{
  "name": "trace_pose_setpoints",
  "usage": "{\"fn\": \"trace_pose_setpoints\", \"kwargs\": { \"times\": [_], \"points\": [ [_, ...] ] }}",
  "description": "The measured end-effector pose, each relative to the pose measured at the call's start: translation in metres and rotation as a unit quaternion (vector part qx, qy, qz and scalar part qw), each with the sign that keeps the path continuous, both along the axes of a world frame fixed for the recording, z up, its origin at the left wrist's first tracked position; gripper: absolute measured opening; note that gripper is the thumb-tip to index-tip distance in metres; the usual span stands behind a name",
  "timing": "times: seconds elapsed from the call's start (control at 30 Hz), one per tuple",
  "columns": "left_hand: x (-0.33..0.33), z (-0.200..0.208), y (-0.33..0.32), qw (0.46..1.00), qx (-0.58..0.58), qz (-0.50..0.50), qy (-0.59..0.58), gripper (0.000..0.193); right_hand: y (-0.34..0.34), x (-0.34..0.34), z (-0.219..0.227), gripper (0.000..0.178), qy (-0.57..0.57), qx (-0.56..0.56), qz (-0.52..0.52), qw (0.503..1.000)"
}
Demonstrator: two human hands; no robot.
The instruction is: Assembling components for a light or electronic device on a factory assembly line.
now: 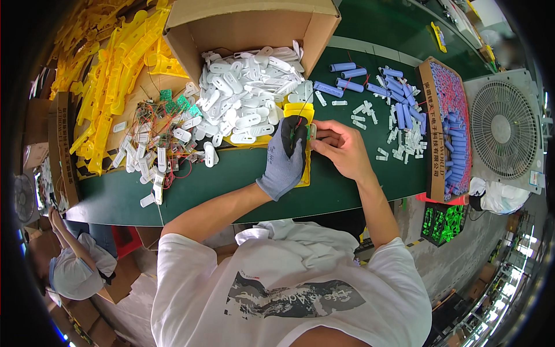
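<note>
My left hand (284,156), in a grey glove with black fingertips, is closed around the middle of a yellow plastic shell (299,110). The shell's two ends show above and below the glove. Thin dark and red wires run by its upper end. My bare right hand (346,147) meets the left at the shell's right side. Its thumb and forefinger pinch a small white part (313,132), with a bit of green beside it. The fingers partly hide this spot. Just beyond the left hand lies a heap of white oval plastic covers (248,120).
An open cardboard box (248,26) spills the covers. Leftward lie wired circuit boards (182,103) and stacked yellow shells (124,58). On the right are blue cylindrical cells (350,85), small white pieces (399,147), a carton of cells (457,156) and a fan (502,127). Another person (81,266) sits at left.
</note>
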State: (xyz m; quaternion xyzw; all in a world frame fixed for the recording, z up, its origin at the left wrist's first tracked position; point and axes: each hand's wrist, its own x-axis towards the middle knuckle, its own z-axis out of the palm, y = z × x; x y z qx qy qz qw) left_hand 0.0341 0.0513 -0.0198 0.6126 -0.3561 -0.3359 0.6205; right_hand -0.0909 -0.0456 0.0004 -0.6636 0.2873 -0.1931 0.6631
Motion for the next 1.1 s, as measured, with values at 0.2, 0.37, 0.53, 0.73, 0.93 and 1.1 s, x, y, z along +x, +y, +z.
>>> {"fn": "trace_pose_setpoints", "kwargs": {
  "times": [0.2, 0.37, 0.53, 0.73, 0.93, 1.1],
  "points": [
    [-0.002, -0.007, -0.003, 0.995, -0.044, 0.012, -0.087, 0.024, 0.002, -0.001, 0.005, 0.035, 0.017, -0.049, -0.015, 0.999],
    [0.000, -0.004, -0.002, 0.999, -0.016, 0.002, -0.038, 0.024, 0.019, 0.005, 0.018, 0.033, 0.073, -0.140, -0.038, 0.987],
    [-0.002, -0.007, -0.001, 0.999, -0.046, 0.014, 0.014, 0.022, 0.026, 0.006, 0.006, 0.035, 0.008, -0.059, -0.099, 0.993],
    [-0.001, -0.006, 0.003, 0.998, -0.053, -0.009, -0.043, 0.022, 0.029, 0.003, 0.001, 0.031, -0.048, 0.020, -0.109, 0.993],
    [0.000, -0.010, 0.000, 0.998, -0.053, -0.008, -0.011, 0.022, 0.019, 0.006, 0.001, 0.029, -0.064, 0.056, -0.098, 0.992],
    [0.001, -0.010, -0.001, 0.998, -0.059, -0.018, 0.012, 0.022, 0.016, 0.005, -0.003, 0.028, -0.099, 0.073, -0.069, 0.990]
  ]
}}
